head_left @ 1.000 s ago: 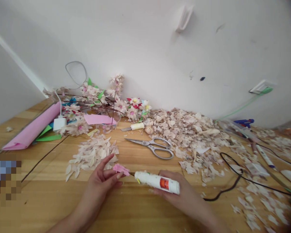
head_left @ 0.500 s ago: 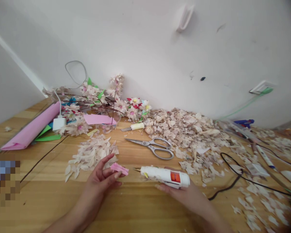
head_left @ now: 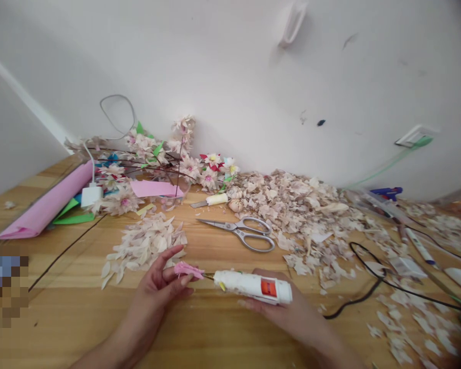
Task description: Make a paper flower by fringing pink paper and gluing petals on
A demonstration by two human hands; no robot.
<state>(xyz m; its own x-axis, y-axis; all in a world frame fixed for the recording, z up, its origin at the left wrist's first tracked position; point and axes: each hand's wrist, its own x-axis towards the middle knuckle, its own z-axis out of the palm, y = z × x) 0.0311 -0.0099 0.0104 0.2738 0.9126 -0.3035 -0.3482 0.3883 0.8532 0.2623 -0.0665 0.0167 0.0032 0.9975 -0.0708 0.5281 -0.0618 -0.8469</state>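
Observation:
My left hand (head_left: 157, 287) pinches a small crumpled piece of pink paper (head_left: 187, 269) between thumb and fingertips. My right hand (head_left: 271, 302) cradles a white glue applicator (head_left: 253, 287) with an orange label, its fingers partly hidden beneath it. The applicator's narrow metal tip (head_left: 208, 276) points left and reaches the pink paper's edge, either touching it or very close. A loose pile of pale paper petals (head_left: 144, 247) lies just beyond my left hand.
Steel scissors (head_left: 236, 233) and a craft knife (head_left: 209, 200) lie on the wooden table (head_left: 223, 323). A large heap of paper petals (head_left: 292, 215) spreads rightward. Paper-flower branches (head_left: 149, 164) and a pink sheet (head_left: 46, 202) sit far left. A black cable (head_left: 369, 289) curves right.
The glue applicator moved right and away from the pink paper, then came back left, its tip again at the paper. My left hand stayed nearly still.

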